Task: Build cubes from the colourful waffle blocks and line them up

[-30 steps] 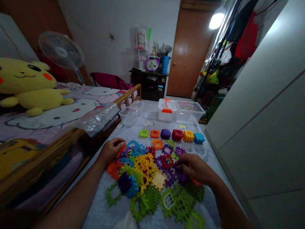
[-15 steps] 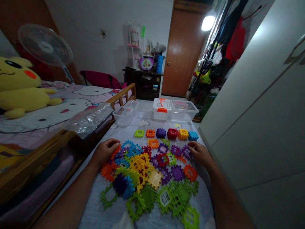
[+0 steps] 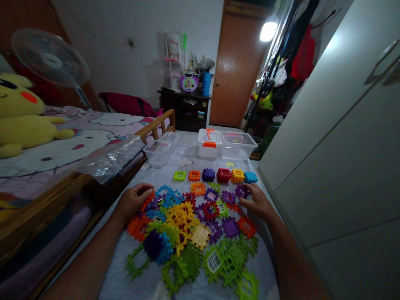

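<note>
Resting at the left edge of a heap of plastic tiles [image 3: 187, 221], the left hand [image 3: 133, 202] lies with its fingers curled over an orange tile [image 3: 147, 200]. Whether they grip it or only lie on it cannot be told. The right hand [image 3: 254, 203] sits at the heap's far right corner, open and flat. Its fingertips [image 3: 246, 189] touch a purple tile [image 3: 241, 191] and the thumb is held apart from them.

Between the two hands the tiles overlap thickly, in blue, yellow, red, purple and green, with no bare cloth showing. Green tiles spread nearest the body, below both wrists. Just beyond the right fingertips stands a row of cubes [image 3: 218, 175], running across from green at the left end to blue at the right end. The blue one is the closest to the purple tile.

A narrow strip of bare table [image 3: 265, 237] runs outside the right hand, and the table edge meets a pale wardrobe [image 3: 328, 166] close beside it. Outside the left hand lies a wider bare strip, then the table's edge, a wooden bed rail [image 3: 156, 127] and a crumpled plastic bag [image 3: 109, 160]. Past the cubes is open cloth, then clear boxes [image 3: 239, 146] along the far edge.
</note>
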`<state>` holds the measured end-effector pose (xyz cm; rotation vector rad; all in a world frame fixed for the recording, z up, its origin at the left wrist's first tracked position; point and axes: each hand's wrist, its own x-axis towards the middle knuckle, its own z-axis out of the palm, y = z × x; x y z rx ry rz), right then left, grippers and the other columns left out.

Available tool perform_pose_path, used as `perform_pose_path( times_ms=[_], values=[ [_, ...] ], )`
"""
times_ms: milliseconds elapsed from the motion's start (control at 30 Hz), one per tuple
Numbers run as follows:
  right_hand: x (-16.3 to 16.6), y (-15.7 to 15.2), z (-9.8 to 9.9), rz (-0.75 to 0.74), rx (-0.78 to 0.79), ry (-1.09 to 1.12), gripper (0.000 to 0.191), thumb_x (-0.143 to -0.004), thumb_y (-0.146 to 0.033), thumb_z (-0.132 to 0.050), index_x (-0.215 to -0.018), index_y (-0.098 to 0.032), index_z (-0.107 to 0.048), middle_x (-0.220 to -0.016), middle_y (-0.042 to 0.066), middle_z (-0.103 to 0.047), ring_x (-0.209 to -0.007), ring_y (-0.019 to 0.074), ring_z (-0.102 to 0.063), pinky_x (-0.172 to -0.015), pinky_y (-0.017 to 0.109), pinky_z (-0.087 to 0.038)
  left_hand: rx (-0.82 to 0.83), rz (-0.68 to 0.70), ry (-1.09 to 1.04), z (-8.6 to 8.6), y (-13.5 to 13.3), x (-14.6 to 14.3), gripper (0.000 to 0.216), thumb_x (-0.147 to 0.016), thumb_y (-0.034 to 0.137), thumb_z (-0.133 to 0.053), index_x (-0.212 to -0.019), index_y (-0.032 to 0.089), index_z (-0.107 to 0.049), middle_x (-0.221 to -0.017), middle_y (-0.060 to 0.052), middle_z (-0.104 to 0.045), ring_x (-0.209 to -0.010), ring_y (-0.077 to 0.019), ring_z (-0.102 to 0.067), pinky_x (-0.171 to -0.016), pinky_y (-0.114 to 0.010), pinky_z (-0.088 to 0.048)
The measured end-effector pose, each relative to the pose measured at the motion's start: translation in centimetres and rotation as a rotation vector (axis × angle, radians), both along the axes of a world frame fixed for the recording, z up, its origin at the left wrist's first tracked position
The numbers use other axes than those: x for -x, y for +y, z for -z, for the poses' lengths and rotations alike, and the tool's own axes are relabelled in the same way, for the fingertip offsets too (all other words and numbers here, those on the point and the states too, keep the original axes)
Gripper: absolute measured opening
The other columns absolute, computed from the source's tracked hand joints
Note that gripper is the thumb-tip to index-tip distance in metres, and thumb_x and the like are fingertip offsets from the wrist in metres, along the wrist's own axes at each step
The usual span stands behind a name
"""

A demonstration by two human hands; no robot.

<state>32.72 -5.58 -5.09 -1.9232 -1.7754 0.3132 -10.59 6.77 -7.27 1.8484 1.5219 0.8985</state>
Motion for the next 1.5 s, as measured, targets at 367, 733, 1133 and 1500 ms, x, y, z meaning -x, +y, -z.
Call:
perform_pose_path(
  times_ms=[367,733,1133,1500],
  values=[
    [3.4,1.1,0.3,-0.207,0.076,-0.073,0.050,-0.071,-0.024,-0.061,-0.120,-0.017,-0.060,-0.114,0.010,-0.055,-0.110,0.0258,-0.048,-0.099,0.042,-0.038,0.006,0.019,-0.024,0.6,0.1,0.1,0.040,-0.072,0.053,-0.057,-0.087,0.018,-0.071,-0.088,-0.005,-0.074,-0.086,-0.0253,-0.068,-0.081,-0.032,-0.051],
    [2.7,0.8,0.7,-0.196,0.076,0.010,0.053,-0.073,-0.031,-0.061,-0.124,-0.018,-0.056,-0.122,0.012,-0.055,-0.117,0.0274,-0.048,-0.103,0.046,-0.035,0.016,0.031,-0.039,0.2,0.0,0.0,0.039,-0.069,0.053,-0.060,-0.085,0.019,-0.072,-0.087,-0.004,-0.074,-0.084,-0.0254,-0.068,-0.081,-0.032,-0.052],
    [2.4,0.9,1.2,-0.181,0.062,0.069,0.056,-0.070,-0.032,-0.063,-0.122,-0.014,-0.055,-0.120,0.013,-0.058,-0.114,0.0273,-0.052,-0.101,0.044,-0.038,0.075,0.027,-0.138,0.2,0.0,-0.1,0.045,-0.067,0.056,-0.064,-0.089,0.017,-0.070,-0.090,-0.006,-0.073,-0.087,-0.0259,-0.067,-0.080,-0.034,-0.053],
    [4.2,0.2,-0.2,-0.202,-0.085,0.203,0.062,-0.070,-0.021,-0.062,-0.129,-0.018,-0.045,-0.120,0.012,-0.059,-0.106,0.0242,-0.058,-0.094,0.044,-0.046,-0.216,0.151,0.110,-6.4,-1.2,-3.4,0.045,-0.069,0.052,-0.066,-0.103,0.021,-0.067,-0.119,-0.009,-0.065,-0.117,-0.0310,-0.054,-0.104,-0.043,-0.038]
  ],
)
